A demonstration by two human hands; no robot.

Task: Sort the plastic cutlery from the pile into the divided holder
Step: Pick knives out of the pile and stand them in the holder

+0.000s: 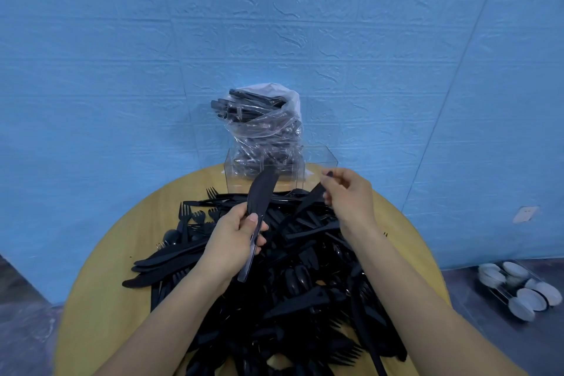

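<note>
1. Gripping a small bundle of black plastic knives [259, 207] by the handles, the left hand [235, 238] has its fingers and thumb curled round them; the blades point up and away, above the heap.
2. Raised over the far right of the heap, the right hand [348, 195] pinches the end of another black plastic knife [311, 197] between thumb and fingertips, the other fingers loosely bent; the lower end of that piece reaches down to the heap.
3. A large pile of loose black plastic cutlery [293, 278], with forks, spoons and knives mixed, covers most of the round yellow wooden table [100, 299].
4. Just beyond the pile, at the table's far edge, stands the clear divided plastic holder [317, 162]; how its compartments are filled cannot be told through the clear walls.
5. A clear plastic bag stuffed with more black cutlery [259, 122] rises from the holder, against the blue textured wall [122, 40].
6. On the floor at the right sits a wire rack of white bowls [518, 287].
</note>
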